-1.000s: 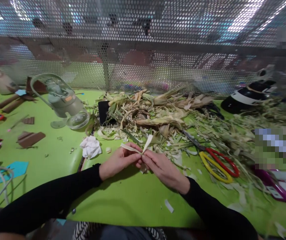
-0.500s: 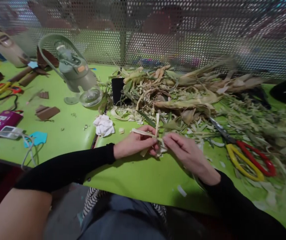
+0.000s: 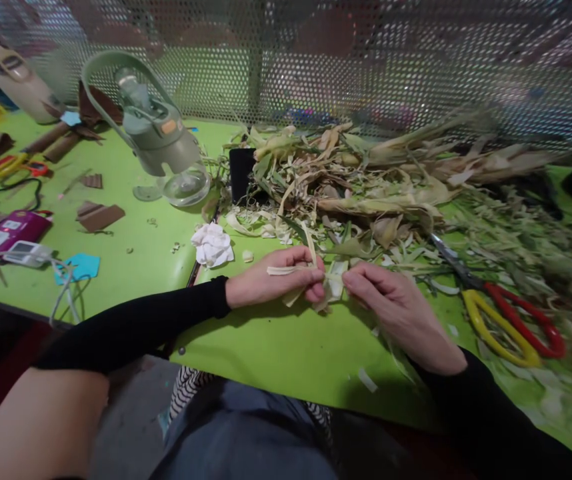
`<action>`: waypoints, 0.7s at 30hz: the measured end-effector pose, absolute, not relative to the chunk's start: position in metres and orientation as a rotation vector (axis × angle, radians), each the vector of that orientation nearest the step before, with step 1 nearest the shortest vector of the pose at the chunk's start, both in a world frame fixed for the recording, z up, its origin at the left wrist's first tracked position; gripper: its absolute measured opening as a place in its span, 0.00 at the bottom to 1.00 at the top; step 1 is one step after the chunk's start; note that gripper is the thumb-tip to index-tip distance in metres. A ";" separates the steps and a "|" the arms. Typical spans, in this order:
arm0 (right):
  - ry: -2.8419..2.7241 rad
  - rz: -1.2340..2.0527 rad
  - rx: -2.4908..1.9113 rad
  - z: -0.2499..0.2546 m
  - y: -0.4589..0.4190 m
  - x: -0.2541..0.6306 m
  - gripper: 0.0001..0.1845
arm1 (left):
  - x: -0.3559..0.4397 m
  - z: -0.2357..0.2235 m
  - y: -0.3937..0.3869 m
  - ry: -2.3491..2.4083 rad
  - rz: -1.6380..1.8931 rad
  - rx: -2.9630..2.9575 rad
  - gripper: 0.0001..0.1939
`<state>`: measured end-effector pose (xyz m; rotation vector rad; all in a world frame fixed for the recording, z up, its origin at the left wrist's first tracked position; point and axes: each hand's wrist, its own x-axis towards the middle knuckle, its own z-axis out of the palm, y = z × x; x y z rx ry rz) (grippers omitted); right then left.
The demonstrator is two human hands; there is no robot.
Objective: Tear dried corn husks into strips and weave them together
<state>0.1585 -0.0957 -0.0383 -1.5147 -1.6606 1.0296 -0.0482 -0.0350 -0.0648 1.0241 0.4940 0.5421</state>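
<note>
Over the green table (image 3: 276, 353) my left hand (image 3: 273, 280) pinches pale corn-husk strips (image 3: 293, 270); one strip lies across its fingers and another sticks upward. My right hand (image 3: 396, 310) is closed on the other end of the same strips (image 3: 335, 285), its fingertips a little apart from the left thumb. Both hands hover just above the tabletop. Black sleeves cover both forearms.
A heap of dried corn husks and leaves (image 3: 376, 180) lies behind the hands. Red-and-yellow scissors (image 3: 506, 313) rest at the right. A crumpled white tissue (image 3: 212, 243) and a grey-green water bottle (image 3: 159, 137) are at the left, perforated metal screen (image 3: 366, 60) at the back.
The view has tilted downward, so my lap now shows. My hands have drawn slightly apart and the strips between them have been turned and folded.
</note>
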 end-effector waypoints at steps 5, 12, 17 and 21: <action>-1.397 0.433 -1.484 -0.047 -0.089 0.160 0.17 | -0.041 -0.071 -0.035 0.514 0.614 0.789 0.06; -1.948 0.754 -1.532 -0.053 -0.097 0.141 0.24 | -0.045 -0.081 -0.039 0.650 0.706 1.503 0.11; -1.906 0.769 -1.552 -0.057 -0.100 0.134 0.18 | -0.043 -0.090 -0.037 0.762 0.695 1.789 0.11; -1.927 0.677 -1.526 -0.051 -0.101 0.134 0.20 | -0.043 -0.087 -0.038 0.841 0.597 2.024 0.14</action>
